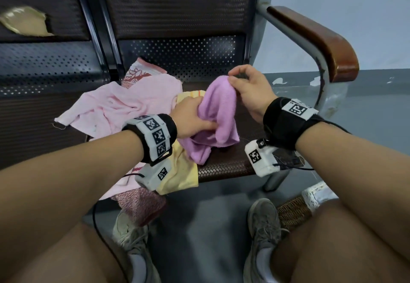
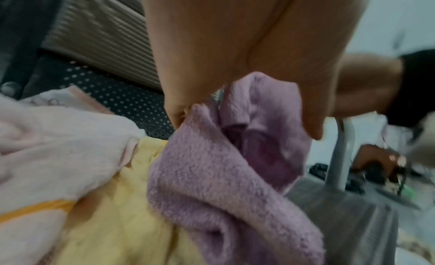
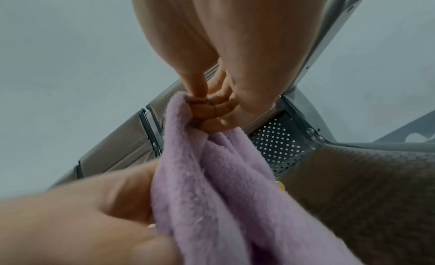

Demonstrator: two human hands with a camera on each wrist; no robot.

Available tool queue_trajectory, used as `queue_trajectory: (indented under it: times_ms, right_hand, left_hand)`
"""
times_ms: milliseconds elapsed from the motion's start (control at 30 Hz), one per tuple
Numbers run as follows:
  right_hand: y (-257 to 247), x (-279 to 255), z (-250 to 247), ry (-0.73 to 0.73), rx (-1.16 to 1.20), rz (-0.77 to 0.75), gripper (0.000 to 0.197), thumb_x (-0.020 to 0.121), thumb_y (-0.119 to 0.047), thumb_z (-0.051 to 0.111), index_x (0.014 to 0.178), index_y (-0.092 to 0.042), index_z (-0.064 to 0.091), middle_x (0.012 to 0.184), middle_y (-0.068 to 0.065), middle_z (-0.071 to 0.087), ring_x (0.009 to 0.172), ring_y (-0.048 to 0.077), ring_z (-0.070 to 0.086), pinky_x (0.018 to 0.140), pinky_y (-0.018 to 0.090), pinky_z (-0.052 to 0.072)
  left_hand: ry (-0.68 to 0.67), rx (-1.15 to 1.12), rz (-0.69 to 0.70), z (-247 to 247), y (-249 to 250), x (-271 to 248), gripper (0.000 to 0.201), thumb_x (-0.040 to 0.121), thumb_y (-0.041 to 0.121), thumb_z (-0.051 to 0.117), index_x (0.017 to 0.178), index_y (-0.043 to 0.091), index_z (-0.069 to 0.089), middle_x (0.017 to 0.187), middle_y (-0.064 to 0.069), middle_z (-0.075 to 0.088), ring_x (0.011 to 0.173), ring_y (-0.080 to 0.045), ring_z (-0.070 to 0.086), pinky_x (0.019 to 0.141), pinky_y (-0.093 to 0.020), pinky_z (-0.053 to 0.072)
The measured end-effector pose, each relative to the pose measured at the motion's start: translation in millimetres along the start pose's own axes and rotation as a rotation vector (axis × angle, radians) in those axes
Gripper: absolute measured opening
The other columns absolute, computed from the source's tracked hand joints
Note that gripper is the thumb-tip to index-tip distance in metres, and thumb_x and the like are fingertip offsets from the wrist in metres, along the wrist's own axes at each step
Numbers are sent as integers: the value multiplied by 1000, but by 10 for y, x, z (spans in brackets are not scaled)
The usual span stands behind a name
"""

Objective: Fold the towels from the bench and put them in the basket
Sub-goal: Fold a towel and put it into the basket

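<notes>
A fluffy purple towel (image 1: 218, 114) hangs crumpled just above the bench seat (image 1: 224, 167). My left hand (image 1: 193, 118) grips its bunched lower part, thumb over the cloth. My right hand (image 1: 246, 82) pinches its top edge between thumb and fingers; the pinch shows close up in the right wrist view on the purple towel (image 3: 212, 176). The same purple towel (image 2: 212, 176) fills the left wrist view. On the seat's left lie a pale pink towel (image 1: 124, 105) and a yellow towel (image 1: 179, 171). A woven basket (image 1: 292, 211) stands on the floor by my right knee, mostly hidden.
A patterned red-and-white cloth (image 1: 139, 74) lies behind the pink towel, and another patterned cloth (image 1: 142, 202) hangs off the seat's front edge. The bench has a brown armrest (image 1: 315, 38) at the right and a perforated backrest (image 1: 177, 54). My shoes stand on the grey floor below.
</notes>
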State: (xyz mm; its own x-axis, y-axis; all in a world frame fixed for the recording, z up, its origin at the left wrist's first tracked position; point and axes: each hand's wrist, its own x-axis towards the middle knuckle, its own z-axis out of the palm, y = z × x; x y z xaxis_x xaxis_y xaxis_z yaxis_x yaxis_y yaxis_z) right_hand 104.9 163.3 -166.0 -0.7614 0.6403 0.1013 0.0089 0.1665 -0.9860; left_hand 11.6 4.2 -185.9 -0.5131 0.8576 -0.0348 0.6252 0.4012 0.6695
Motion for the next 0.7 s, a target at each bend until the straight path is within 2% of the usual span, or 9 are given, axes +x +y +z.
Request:
queue_trajectory:
  times_ms: [33,100,167,233,333,433,500,633,700]
  right_hand:
    - [1,4,-7,3,-41,-3,18,97,-3,52,92,-19,59,70,-7,61,54,-1,54,53,17,45]
    - [-2,13,-45,19,-222,9,22,98,-4,47,92,-21,60,69,-7,60,57,4,53,56,22,45]
    - [-2,-26,-86,-21,-430,20,16,97,-13,48,102,-23,60,81,-5,63,71,9,58,66,28,48]
    - [11,-117,-79,-185,-472,32,26,92,-24,58,118,-24,54,100,-4,65,89,11,63,76,28,53]
    - [29,-242,18,-382,-552,-33,39,82,-29,74,116,-21,55,101,-3,69,90,11,67,79,27,57]
    - [18,-222,37,-309,-744,-156,11,92,-22,63,86,-13,66,80,6,69,75,22,62,78,42,53]
    - [6,-183,8,-257,-758,-167,25,98,-18,53,76,-18,66,71,3,65,64,16,55,68,37,49]
    - [-18,-111,-77,-163,-675,-139,32,97,-7,40,96,-18,69,84,0,69,75,13,60,70,27,48]
    - [-27,-67,-112,-51,-640,-116,30,93,-1,37,91,-8,66,83,7,65,78,19,58,72,30,46]
  left_hand:
    - [66,43,-9,-2,13,6,25,82,39,74,75,21,59,75,2,61,78,-21,59,66,-26,45]
    - [226,81,-21,-34,45,32,36,92,28,59,59,19,49,60,3,52,69,-27,56,59,-33,40]
    - [349,-10,-15,-86,92,63,33,96,26,51,67,16,60,65,3,61,76,-28,63,68,-38,49]
    - [383,-202,-10,-123,154,88,32,100,30,48,83,14,71,78,-3,71,82,-27,67,77,-43,54]
    - [378,-349,-36,-128,232,116,39,100,37,46,76,17,69,75,-4,72,77,-25,67,80,-48,55]
    - [361,-434,-68,-160,239,134,36,93,43,52,77,17,72,71,0,72,73,-20,68,79,-48,57]
    - [336,-411,-56,-200,173,139,22,86,41,62,91,24,75,82,-1,75,79,-19,71,77,-44,60]
    - [367,-258,-94,-302,-48,106,21,73,32,77,92,22,76,69,10,67,67,-12,61,65,-31,50]
    - [351,-202,-103,-321,-115,92,25,68,31,74,84,12,73,68,2,64,67,-19,58,66,-38,51]
